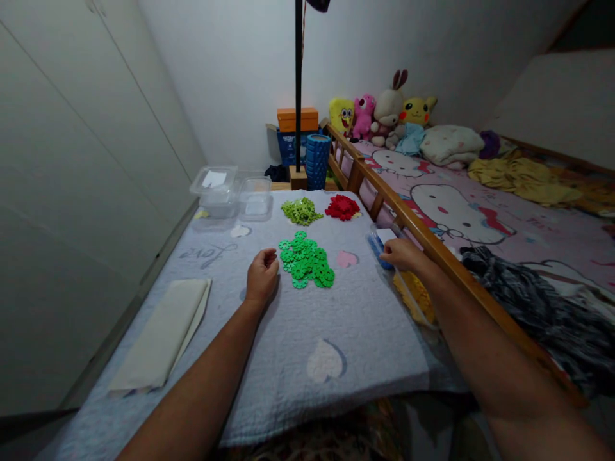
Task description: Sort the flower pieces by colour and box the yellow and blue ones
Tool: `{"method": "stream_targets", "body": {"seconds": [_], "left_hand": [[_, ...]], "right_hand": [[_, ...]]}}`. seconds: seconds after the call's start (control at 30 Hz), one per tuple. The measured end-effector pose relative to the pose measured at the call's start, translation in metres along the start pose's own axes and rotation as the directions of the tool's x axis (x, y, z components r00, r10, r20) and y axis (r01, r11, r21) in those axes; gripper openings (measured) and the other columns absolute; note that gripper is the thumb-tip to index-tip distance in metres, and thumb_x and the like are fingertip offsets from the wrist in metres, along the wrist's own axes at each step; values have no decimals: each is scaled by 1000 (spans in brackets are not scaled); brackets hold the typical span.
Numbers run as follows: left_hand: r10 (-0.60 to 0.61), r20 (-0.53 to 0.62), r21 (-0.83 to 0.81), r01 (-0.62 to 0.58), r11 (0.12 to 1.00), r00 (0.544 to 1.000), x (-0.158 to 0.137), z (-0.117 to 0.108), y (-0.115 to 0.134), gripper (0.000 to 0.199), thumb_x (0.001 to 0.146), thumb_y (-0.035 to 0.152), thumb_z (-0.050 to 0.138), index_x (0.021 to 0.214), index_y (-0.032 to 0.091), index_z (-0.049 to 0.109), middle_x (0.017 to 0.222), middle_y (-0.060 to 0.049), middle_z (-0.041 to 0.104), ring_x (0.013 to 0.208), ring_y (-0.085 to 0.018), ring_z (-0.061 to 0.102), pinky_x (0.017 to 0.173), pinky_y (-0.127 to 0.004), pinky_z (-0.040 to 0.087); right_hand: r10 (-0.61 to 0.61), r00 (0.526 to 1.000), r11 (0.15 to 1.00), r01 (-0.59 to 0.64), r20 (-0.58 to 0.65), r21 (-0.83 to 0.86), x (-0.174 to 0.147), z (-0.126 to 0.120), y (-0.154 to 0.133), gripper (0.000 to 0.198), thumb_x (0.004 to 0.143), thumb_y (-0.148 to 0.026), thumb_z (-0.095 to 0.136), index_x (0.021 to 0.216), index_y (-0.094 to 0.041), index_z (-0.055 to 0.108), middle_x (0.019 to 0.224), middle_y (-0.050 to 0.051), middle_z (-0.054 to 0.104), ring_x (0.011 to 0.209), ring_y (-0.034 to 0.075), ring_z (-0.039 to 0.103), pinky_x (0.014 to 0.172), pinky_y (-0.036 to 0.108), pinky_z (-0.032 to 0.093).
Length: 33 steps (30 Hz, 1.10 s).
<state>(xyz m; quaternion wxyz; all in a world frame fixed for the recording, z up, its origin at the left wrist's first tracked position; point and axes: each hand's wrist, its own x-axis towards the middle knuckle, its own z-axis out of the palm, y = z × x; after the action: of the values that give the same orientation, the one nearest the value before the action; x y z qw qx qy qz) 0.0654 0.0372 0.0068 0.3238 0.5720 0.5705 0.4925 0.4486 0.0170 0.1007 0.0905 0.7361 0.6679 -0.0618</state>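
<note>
My left hand rests on the table with its fingers curled in, and nothing shows in them. Just to its right lies a heap of green snowflake-shaped plastic discs. At the table's right edge, my right hand is closed over a clear box of blue pieces. A white paper lies by its fingertips; whatever the fingers grip is hidden. Nearer me, beneath that forearm, stands a clear box of yellow-orange pieces. Farther back are piles of lime-green pieces and red pieces.
Clear plastic boxes are stacked at the back left, beside another clear box. A folded cream cloth lies at the left. A wooden bed rail borders the table's right side. Behind the table rises a black pole.
</note>
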Motion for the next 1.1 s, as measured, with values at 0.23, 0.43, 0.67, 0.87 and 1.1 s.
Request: {"method": "stream_targets", "body": {"seconds": [0.23, 0.43, 0.67, 0.87, 1.1], "left_hand": [[-7, -1, -15, 7, 1000, 1000, -2, 0, 1, 33, 75, 29, 55, 106, 19, 63, 99, -7, 70, 93, -21, 67, 93, -38, 52], [0, -21, -28, 0, 1000, 1000, -3, 0, 1, 32, 76, 28, 55, 105, 18, 63, 98, -7, 70, 93, -21, 67, 93, -38, 52], [-8, -31, -52, 7, 999, 999, -6, 0, 2, 30, 76, 27, 55, 103, 18, 63, 98, -6, 70, 94, -21, 67, 92, -37, 52], [-42, -19, -86, 40, 996, 999, 0, 2, 0, 30, 73, 26, 55, 101, 19, 64, 96, -6, 71, 93, -21, 67, 90, -37, 53], [-15, -34, 126, 19, 992, 999, 58, -8, -1, 33, 73, 23, 54, 105, 17, 64, 102, -9, 68, 89, -21, 66, 86, -38, 54]], "right_hand": [[56, 998, 998, -56, -31, -16, -9, -16, -15, 21, 86, -34, 59, 87, -18, 73, 95, 11, 75, 89, 22, 67, 66, 26, 40], [-107, 985, 987, 122, -135, 105, -1, -27, -71, 23, 89, -34, 58, 96, -16, 71, 102, 12, 74, 95, 22, 66, 74, 27, 42], [-158, 947, 892, 259, -280, 372, 22, 41, -146, 49, 93, -47, 57, 130, -15, 60, 134, 15, 62, 123, 25, 56, 101, 32, 41], [-100, 918, 829, 290, -384, 478, 40, 69, -166, 48, 94, -43, 55, 133, -17, 57, 138, 15, 60, 129, 26, 52, 112, 36, 34], [-37, 917, 692, 311, -398, 652, 44, 71, -160, 35, 96, -42, 46, 113, -18, 65, 116, 10, 71, 108, 21, 63, 99, 30, 44]]}}
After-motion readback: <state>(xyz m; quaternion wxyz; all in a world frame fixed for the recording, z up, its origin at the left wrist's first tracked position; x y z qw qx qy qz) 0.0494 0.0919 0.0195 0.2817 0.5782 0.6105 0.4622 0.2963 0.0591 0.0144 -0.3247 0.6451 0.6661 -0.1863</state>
